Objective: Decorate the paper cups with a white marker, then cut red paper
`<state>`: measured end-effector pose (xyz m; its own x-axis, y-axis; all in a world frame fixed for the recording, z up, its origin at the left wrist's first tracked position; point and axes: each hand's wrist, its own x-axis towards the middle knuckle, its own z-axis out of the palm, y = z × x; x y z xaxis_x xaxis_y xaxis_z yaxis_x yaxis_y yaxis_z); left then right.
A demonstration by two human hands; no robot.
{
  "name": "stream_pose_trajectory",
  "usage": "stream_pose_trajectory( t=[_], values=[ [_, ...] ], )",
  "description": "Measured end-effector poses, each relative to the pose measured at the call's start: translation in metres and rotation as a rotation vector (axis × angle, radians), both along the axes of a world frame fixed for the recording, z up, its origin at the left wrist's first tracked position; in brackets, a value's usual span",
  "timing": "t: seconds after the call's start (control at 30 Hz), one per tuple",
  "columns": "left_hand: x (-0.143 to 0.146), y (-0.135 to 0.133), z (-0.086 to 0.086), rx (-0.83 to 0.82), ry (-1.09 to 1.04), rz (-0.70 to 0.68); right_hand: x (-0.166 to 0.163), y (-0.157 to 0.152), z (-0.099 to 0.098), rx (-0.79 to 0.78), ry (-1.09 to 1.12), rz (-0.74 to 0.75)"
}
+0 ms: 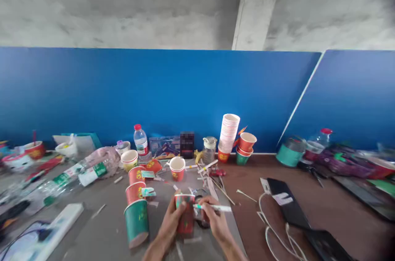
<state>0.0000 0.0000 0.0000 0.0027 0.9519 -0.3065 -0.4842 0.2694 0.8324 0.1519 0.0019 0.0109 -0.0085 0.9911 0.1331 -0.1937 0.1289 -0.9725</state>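
My left hand (170, 220) is wrapped round a red and green paper cup (185, 213) held just above the table. My right hand (215, 216) is right beside it, fingers pinched on a white pen (216, 208) whose tip points at the cup's upper side. A line of three overturned cups (136, 203), two red and one green, lies just left of my left hand. An upright white-lined cup (177, 168) stands behind the held cup among paper strips.
A tall stack of paper cups (228, 133) and nested cups (245, 147) stand by the blue partition. A water bottle (140, 140), a jar (209, 149), a black phone (285, 201) with white cable, and a power strip (52, 232) lie around.
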Motion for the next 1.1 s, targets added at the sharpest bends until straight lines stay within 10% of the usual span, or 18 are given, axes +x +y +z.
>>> stream_pose_trajectory(
  t=[1.1],
  values=[
    [-0.003,0.003,0.007,-0.027,-0.022,-0.047,0.002,0.007,0.007,-0.007,0.026,-0.006]
  ],
)
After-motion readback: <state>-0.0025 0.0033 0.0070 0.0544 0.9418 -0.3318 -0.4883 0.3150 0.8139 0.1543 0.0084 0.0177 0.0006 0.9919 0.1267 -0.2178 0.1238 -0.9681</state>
